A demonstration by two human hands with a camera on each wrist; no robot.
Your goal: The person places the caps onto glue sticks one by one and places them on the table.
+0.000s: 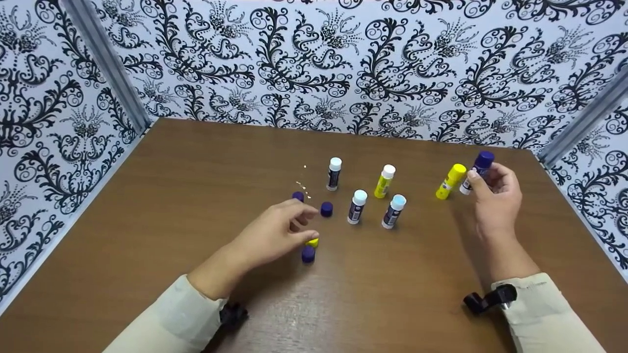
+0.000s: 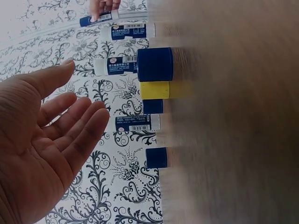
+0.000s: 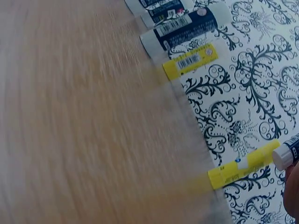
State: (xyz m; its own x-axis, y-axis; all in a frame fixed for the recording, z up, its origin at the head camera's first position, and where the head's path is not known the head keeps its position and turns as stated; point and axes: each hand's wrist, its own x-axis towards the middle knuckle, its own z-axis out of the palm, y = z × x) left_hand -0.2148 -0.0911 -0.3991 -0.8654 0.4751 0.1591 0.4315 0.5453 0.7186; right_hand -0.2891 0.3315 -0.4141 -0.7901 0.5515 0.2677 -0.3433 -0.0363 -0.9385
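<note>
My right hand (image 1: 500, 203) grips a glue stick with a dark blue cap (image 1: 483, 162) between thumb and fingers, at the right of the table. Beside it a yellow capped glue stick (image 1: 450, 181) stands upright. My left hand (image 1: 274, 230), fingers loosely bent and holding nothing, hovers by the loose caps; its empty palm (image 2: 28, 154) shows in the left wrist view. Those caps are a blue cap (image 1: 327, 209) past the fingertips, another blue cap (image 1: 298, 196) partly hidden behind the hand, a yellow cap (image 1: 313, 242) mostly covered by the thumb, and a blue cap (image 1: 308, 254) nearest me.
Uncapped glue sticks with white tops stand mid-table: a yellow one (image 1: 384, 181) and blue-labelled ones, at the back (image 1: 333, 174) and in front (image 1: 356, 207), (image 1: 394, 212). Small pale crumbs (image 1: 304, 186) lie on the brown table (image 1: 196, 162). Patterned walls (image 1: 314, 63) enclose it.
</note>
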